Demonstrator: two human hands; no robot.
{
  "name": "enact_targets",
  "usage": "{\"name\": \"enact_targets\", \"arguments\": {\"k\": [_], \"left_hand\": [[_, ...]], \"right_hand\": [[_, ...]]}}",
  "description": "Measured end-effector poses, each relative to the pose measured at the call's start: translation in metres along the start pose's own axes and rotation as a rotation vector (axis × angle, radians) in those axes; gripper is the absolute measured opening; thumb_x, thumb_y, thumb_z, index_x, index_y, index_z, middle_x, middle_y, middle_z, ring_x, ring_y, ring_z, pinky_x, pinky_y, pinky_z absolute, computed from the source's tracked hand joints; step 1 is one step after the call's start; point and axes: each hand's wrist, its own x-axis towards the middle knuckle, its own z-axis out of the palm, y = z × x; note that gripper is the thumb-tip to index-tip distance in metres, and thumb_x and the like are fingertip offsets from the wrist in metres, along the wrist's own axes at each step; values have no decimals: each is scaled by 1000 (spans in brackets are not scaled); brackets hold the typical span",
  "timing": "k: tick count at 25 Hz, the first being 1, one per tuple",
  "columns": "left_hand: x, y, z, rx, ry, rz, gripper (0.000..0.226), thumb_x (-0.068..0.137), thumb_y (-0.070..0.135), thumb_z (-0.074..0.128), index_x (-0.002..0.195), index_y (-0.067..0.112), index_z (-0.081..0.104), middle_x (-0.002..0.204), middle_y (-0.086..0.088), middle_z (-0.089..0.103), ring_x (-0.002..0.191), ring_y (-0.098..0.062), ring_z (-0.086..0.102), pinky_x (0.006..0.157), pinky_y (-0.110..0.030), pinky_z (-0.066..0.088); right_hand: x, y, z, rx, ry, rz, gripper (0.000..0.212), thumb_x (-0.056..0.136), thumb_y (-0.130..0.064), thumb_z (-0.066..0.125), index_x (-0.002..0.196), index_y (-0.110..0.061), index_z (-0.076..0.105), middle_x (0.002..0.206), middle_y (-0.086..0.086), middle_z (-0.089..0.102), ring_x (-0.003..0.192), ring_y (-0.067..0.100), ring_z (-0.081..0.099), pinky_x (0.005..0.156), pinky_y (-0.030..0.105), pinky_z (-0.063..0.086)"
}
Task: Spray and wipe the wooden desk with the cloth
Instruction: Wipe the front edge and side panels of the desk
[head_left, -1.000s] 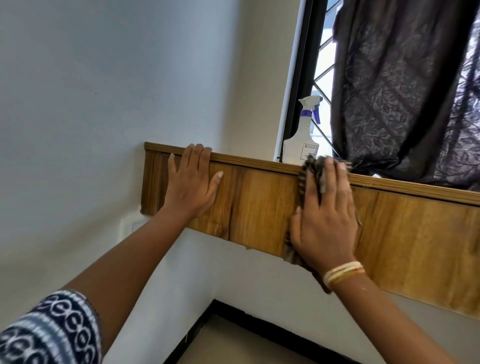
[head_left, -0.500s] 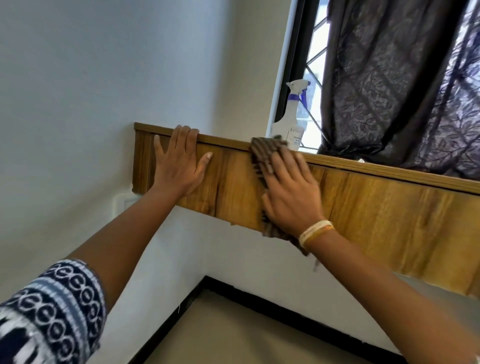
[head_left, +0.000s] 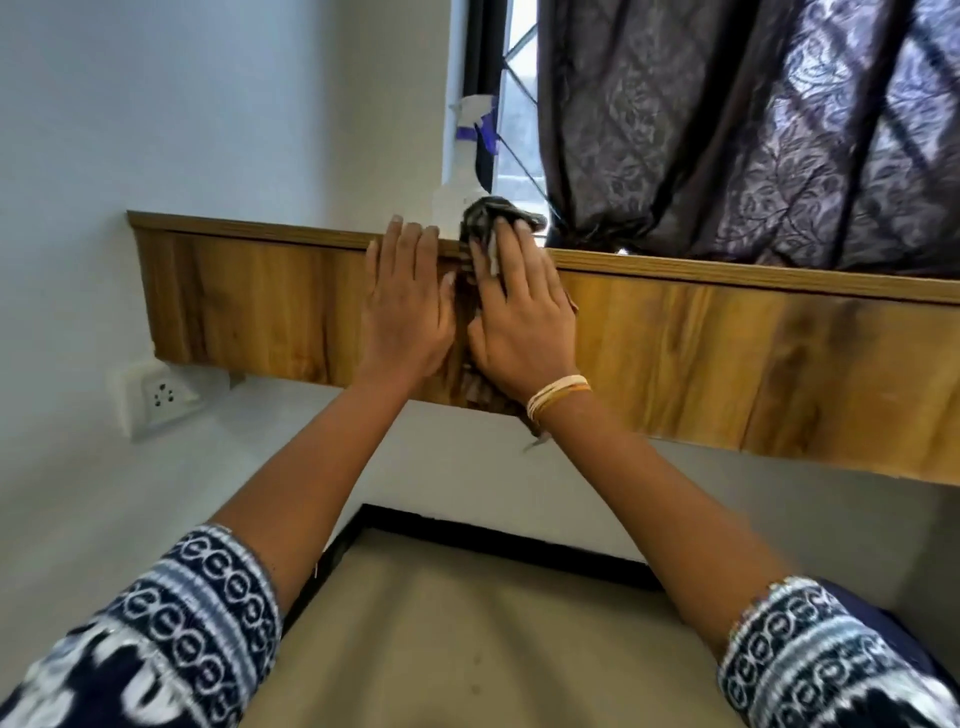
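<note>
The wooden desk shows its front panel (head_left: 727, 353), running from the left wall to the right edge. My left hand (head_left: 405, 306) lies flat on the panel with straight fingers reaching the top edge. Right beside it, my right hand (head_left: 519, 312) presses a dark striped cloth (head_left: 493, 215) flat against the panel; the cloth bunches over the top edge and hangs below my wrist. A white spray bottle (head_left: 467, 156) with a purple trigger stands on the desk top behind my hands, blurred and partly hidden by the cloth.
A dark patterned curtain (head_left: 753, 130) hangs over the window at the right, its bottom resting on the desk top. A white wall socket (head_left: 156, 397) sits under the desk's left end. Below lies beige floor (head_left: 493, 639) with a black skirting strip.
My right hand has slid the cloth leftward along the panel until it is next to my left hand. The camera view has shifted, showing more of the desk's left end and the socket.
</note>
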Motion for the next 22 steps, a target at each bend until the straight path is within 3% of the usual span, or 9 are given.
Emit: {"name": "enact_targets", "arguments": {"k": [3,6,9,11,14,16,22], "left_hand": [[-3,9,3,30,59,-47,49,101,32,35,142,6,41,148,-18,41,145,-35,26,120,-49,17],[-6,39,10,-68,109,61,49,101,31,36,144,9,41,151,-15,40,146,-31,27,121,-48,16],[-7,60,18,-160,146,107,48,101,26,39,146,9,40,151,-13,41,146,-29,27,121,-42,15],[-6,65,21,-185,177,124,45,100,20,41,144,9,42,148,-14,45,145,-29,30,121,-40,15],[-4,66,23,-191,207,124,44,100,17,41,143,7,42,146,-16,46,143,-29,32,121,-39,16],[-6,71,23,-185,199,110,45,100,17,42,144,7,41,147,-15,45,144,-30,30,121,-40,17],[11,107,18,-160,87,308,45,98,25,43,140,8,47,139,-11,52,137,-28,40,118,-43,24]], "right_hand": [[-39,56,-22,-50,65,157,66,85,-26,51,148,-8,39,154,22,32,145,37,24,120,45,17],[-84,105,-40,-112,81,351,66,85,-25,51,147,-5,39,151,26,34,141,43,27,118,51,22],[-83,95,-36,-96,83,475,68,85,-26,52,147,-4,37,149,27,35,138,46,27,116,54,22],[-64,68,-26,-37,77,378,69,85,-28,53,148,-6,36,151,25,35,141,43,23,118,50,15],[-41,43,-18,20,11,73,65,86,-28,55,146,-6,42,152,22,37,145,37,22,121,43,9],[-45,60,-24,-17,-11,43,64,88,-30,53,147,-8,42,153,20,36,146,35,24,122,43,9],[-102,138,-55,-82,119,502,66,88,-27,44,149,-6,35,150,28,36,138,44,32,117,53,22]]}}
